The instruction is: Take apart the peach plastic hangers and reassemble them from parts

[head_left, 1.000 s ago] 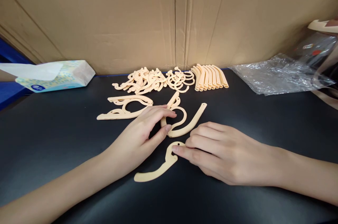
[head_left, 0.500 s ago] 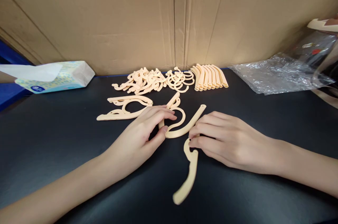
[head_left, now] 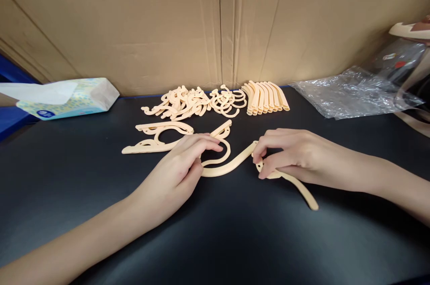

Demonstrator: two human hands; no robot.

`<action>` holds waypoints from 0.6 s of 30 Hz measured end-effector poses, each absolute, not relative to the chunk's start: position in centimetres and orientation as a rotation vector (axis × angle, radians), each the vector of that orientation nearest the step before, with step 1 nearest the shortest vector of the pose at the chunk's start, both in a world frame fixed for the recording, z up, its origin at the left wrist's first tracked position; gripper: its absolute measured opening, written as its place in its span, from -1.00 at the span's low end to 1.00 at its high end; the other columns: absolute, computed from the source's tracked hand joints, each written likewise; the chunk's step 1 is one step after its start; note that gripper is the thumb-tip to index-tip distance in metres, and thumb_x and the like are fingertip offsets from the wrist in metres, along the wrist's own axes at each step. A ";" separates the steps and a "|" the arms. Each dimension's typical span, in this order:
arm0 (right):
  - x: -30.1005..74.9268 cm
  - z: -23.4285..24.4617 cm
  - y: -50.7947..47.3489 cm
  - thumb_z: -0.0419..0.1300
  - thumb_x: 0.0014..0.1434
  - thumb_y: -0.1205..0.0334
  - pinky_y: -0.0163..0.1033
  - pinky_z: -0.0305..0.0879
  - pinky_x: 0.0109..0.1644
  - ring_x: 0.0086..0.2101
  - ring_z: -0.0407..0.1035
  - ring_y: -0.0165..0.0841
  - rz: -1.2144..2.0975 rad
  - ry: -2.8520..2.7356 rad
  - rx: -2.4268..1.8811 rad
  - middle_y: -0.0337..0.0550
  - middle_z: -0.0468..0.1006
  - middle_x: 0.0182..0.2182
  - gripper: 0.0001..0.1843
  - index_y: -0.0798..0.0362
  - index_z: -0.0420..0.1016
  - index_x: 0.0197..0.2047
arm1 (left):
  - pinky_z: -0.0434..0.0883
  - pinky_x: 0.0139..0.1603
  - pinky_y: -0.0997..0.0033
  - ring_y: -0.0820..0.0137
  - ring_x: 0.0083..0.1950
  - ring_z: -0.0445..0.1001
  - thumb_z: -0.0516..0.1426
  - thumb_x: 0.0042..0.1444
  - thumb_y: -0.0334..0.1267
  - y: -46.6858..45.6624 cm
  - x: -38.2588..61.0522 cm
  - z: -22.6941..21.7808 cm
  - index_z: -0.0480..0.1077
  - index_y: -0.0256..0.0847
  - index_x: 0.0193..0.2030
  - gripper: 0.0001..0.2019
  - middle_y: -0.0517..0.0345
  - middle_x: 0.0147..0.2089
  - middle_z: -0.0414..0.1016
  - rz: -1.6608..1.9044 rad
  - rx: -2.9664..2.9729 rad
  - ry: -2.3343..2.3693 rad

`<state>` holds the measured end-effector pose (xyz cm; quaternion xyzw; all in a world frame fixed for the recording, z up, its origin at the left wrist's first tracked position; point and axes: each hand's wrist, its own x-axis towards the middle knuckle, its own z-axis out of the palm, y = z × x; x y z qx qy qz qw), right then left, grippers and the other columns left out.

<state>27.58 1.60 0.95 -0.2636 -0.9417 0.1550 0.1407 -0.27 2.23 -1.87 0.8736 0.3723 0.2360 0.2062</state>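
Observation:
My left hand [head_left: 179,162] is closed on a cream plastic folding hanger [head_left: 226,168] at the middle of the table. The hanger's curved hook and one long arm stick out to the right of my fingers, and another arm points up behind them. Between thumb and fingers, my right hand [head_left: 298,155] pinches a loose curved hanger arm [head_left: 305,193]. Its holed end is at the tip of the hanger's long arm; whether they touch I cannot tell. Its narrow end points down to the right. Another folding hanger [head_left: 159,145] lies folded beyond my left hand.
At the back lie a heap of hanger arms [head_left: 184,102], a pile of hooks [head_left: 225,100] and a row of longer arm pieces [head_left: 267,98]. A tissue pack [head_left: 77,101] is at left, clear plastic bags [head_left: 352,92] at right. Cardboard [head_left: 151,21] stands behind the black table [head_left: 215,240].
My right hand has moved right and turned, swinging the loose arm's free end from lower left to lower right. The hanger in my left hand has shifted slightly left and turned.

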 end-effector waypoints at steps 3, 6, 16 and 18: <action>28.0 0.9 1.9 0.05 0.26 0.51 -0.28 0.29 -0.22 -0.22 0.40 -0.40 0.539 -2.686 -0.790 -0.15 0.51 -0.23 -0.69 0.05 0.48 -0.44 | 0.28 0.29 0.24 0.32 0.28 0.29 -0.10 0.24 -0.48 2.2 -0.2 -1.9 0.37 -0.05 0.04 -0.63 0.17 0.19 0.38 0.672 2.418 1.036; 28.0 0.8 1.9 0.00 0.23 0.53 -0.33 0.27 -0.33 -0.30 0.39 -0.44 0.555 -2.650 -0.866 -0.16 0.49 -0.24 -0.66 0.05 0.43 -0.48 | 0.28 0.29 0.25 0.32 0.27 0.29 -0.11 0.24 -0.48 2.1 -0.1 -1.9 0.37 -0.06 0.04 -0.62 0.16 0.19 0.38 0.678 2.399 1.041; 28.0 -0.4 2.6 -0.04 0.18 0.55 -0.29 0.18 -0.33 -0.34 0.27 -0.38 0.338 -2.629 -0.867 -0.20 0.42 -0.44 -0.68 0.04 0.38 -0.46 | 0.18 0.30 0.46 0.47 0.27 0.26 -0.15 0.15 -0.61 2.3 -0.4 -2.0 0.34 -0.08 0.06 -0.51 0.23 0.20 0.35 0.673 2.431 0.983; 28.1 -0.3 2.6 -0.06 0.18 0.55 -0.28 0.18 -0.30 -0.33 0.28 -0.37 0.277 -2.594 -0.901 -0.19 0.44 -0.41 -0.69 0.04 0.37 -0.44 | 0.19 0.29 0.47 0.48 0.26 0.27 -0.15 0.15 -0.63 2.3 -0.4 -2.1 0.34 -0.07 0.06 -0.50 0.24 0.20 0.34 0.681 2.431 0.973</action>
